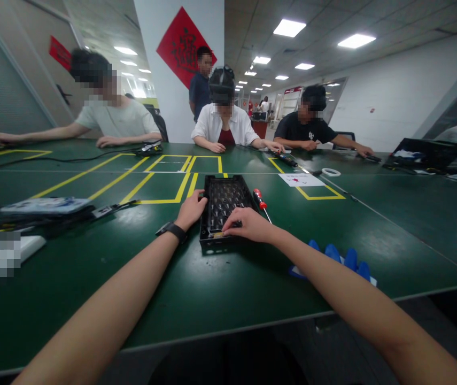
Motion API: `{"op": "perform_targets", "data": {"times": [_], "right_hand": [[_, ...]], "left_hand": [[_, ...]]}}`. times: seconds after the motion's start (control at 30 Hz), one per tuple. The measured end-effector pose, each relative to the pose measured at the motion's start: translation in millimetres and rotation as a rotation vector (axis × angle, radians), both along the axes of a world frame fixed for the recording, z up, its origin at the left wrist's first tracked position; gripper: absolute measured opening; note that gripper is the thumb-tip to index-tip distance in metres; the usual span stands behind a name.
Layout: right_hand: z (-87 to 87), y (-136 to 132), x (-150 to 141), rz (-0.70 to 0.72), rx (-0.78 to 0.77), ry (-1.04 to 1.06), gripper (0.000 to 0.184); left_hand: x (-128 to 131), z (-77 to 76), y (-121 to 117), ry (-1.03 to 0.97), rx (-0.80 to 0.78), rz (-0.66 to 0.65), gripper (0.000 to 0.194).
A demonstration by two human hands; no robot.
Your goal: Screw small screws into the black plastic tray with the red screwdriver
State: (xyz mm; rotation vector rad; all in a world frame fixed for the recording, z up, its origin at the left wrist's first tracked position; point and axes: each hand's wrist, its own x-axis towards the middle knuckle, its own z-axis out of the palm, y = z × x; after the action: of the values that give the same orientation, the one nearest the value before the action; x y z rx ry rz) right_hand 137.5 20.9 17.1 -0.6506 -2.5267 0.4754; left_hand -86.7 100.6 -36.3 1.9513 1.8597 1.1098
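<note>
A black rectangular case (204, 214), open at the top, lies on the green table in front of me. Its inside is divided into rows of small compartments with shiny pieces in them. My left hand (192, 209) grips the left wall, thumb at the rim. Over the near end of the case, my right hand (245, 223) has its fingers pinched together, pointing down inside. What they hold, if anything, is too small to make out. A small yellowish piece (217, 234) lies by these fingertips. Beside the case's right wall rests a red-handled screwdriver (259, 199).
Blue-fingered gloves (332, 253) lie under my right forearm. Cables and a flat pale packet (52, 205) are at left. Beyond the case are yellow tape lines (152, 202), a white sheet (301, 180) and a tape roll (331, 172). Several people sit across the table (392, 230).
</note>
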Motion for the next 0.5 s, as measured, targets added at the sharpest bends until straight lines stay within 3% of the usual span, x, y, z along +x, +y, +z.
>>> {"op": "perform_targets", "data": {"times": [0.5], "right_hand": [[5.9,-3.4,-0.4,-0.039,-0.071,-0.05,0.021]], "left_hand": [[0.2,-0.8,0.6,-0.007,0.0,0.002,0.044]]}}
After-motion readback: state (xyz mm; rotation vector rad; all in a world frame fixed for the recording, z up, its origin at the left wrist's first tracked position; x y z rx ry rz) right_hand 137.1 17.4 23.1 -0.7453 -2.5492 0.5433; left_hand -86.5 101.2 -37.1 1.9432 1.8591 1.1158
